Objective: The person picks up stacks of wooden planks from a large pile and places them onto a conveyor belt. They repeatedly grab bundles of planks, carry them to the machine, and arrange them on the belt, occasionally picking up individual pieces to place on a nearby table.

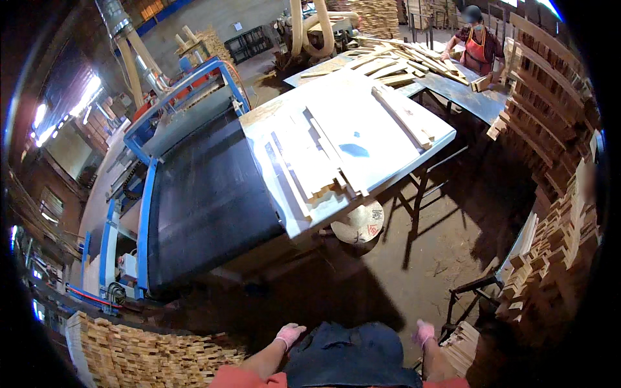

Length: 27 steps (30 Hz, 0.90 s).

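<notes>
My left hand, in a pinkish glove, is at the lower edge beside a dark apron, with its fingers loosely apart and nothing seen in it. On the apron's other side my right hand, gloved alike, has its thumb apart from the other fingers and shows nothing held. Both hands are clear of the white-topped table ahead. Several wooden strips lie on that table, and a few more strips rest near its right side.
A blue-framed machine with a black conveyor belt adjoins the table on the left. Stacked wood stands at lower left, and tall stacks line the right. A round pale lid-like thing is under the table. A co-worker stands far right.
</notes>
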Motion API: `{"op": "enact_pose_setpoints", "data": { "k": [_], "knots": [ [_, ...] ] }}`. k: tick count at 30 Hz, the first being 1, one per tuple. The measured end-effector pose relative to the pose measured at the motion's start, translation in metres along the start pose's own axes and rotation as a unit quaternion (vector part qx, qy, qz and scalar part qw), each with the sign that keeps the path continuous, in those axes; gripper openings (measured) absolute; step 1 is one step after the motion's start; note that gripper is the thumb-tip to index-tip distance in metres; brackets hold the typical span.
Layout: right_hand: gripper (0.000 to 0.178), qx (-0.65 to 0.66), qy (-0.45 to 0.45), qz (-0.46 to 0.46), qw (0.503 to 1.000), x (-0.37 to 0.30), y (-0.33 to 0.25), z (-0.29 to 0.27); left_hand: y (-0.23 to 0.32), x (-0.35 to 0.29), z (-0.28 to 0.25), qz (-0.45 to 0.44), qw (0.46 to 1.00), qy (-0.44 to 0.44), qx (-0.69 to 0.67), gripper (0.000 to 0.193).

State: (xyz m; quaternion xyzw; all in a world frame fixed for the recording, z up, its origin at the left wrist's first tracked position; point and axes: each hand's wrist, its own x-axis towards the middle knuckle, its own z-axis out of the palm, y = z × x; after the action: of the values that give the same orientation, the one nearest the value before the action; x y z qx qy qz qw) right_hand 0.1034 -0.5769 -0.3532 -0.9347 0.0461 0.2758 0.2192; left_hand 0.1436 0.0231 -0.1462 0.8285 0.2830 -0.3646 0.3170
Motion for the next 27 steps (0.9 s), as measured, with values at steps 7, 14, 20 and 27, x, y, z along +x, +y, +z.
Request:
{"op": "enact_pose_setpoints", "data": {
  "k": [7,14,20,27],
  "knots": [
    [0.021,0.508,-0.030,0.198,0.838,0.076,-0.252,-0.116,-0.167,0.010,-0.013,0.003,0.998,-0.050,-0.043,0.050],
    [0.062,0.138,-0.178,-0.077,0.971,0.081,-0.468,-0.116,-0.274,-0.008,0.013,-0.006,0.998,-0.031,0.051,0.037],
    [0.057,0.134,-0.011,-0.368,0.920,0.052,-0.570,-0.259,-0.245,-0.008,0.015,-0.060,0.997,-0.041,-0.040,0.034],
    [0.085,-0.175,0.309,-0.323,0.877,0.167,-0.562,-0.438,-0.183,0.014,-0.002,-0.062,0.995,-0.035,-0.065,0.031]
  ]
}}
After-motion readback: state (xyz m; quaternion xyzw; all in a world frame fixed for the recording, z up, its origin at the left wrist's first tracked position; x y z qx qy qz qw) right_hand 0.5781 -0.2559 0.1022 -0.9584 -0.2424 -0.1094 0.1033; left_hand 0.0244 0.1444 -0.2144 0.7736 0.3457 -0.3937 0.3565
